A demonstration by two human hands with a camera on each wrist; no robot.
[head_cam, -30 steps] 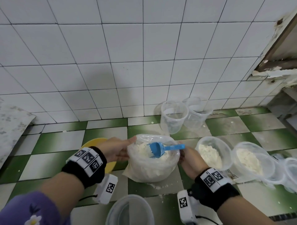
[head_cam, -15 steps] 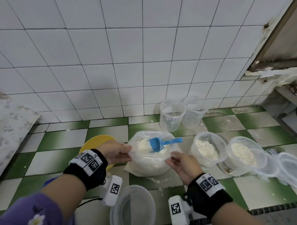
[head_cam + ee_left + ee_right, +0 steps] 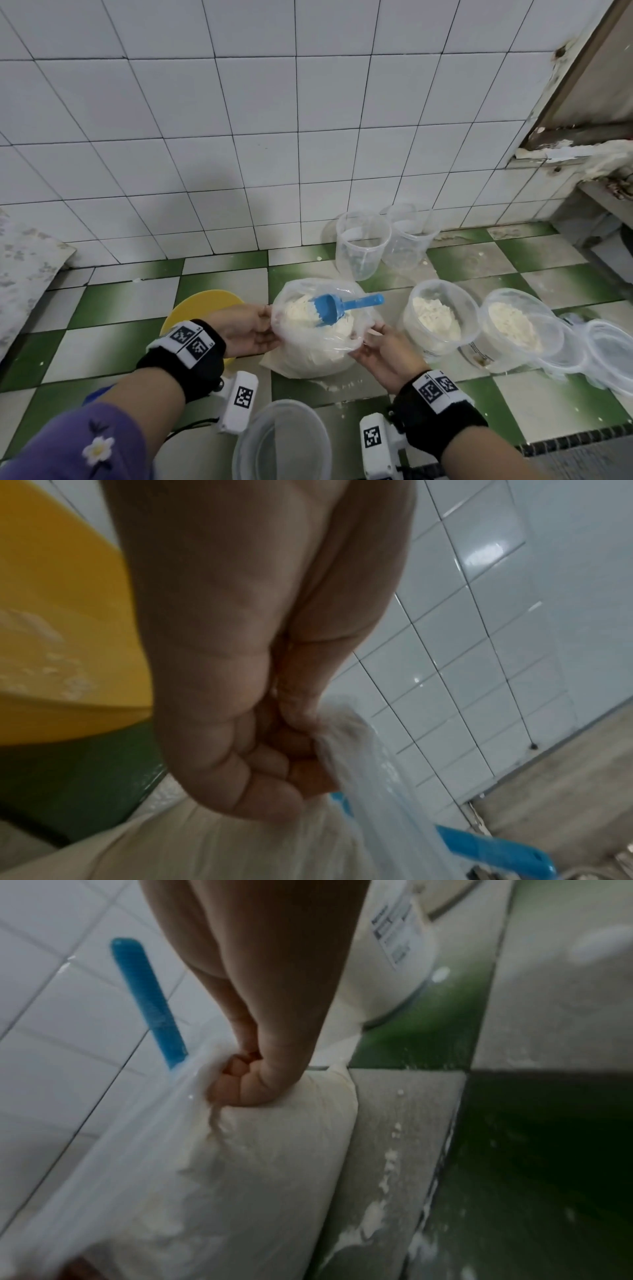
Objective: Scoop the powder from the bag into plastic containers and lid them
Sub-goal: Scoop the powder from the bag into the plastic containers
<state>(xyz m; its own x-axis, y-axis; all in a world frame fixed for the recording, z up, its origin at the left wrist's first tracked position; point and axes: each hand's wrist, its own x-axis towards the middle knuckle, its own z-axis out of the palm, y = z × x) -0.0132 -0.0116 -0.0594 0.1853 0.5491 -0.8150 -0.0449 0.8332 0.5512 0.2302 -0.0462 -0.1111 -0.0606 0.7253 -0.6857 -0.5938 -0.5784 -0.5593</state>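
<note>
bag: thin clear plastic bag [image 3: 317, 346], crinkled, faintly glossy, dusted white inside
powder: matt, clumpy white powder [image 3: 301, 313]
scoop: smooth blue plastic scoop [image 3: 339, 307], ribbed handle
containers: clear round plastic containers [image 3: 362, 245] at 12 o'clock of the bag, smooth and glossy; the filled tub [image 3: 440, 320] at 3 o'clock carries a paper label
bowl: yellow plastic bowl [image 3: 202, 303], smooth
wall: glossy white ceramic tiles [image 3: 239, 137]
floor: green-and-white tiled floor [image 3: 120, 308], dull, powder-flecked
wristbands: black cloth wristbands [image 3: 186, 363]
</note>
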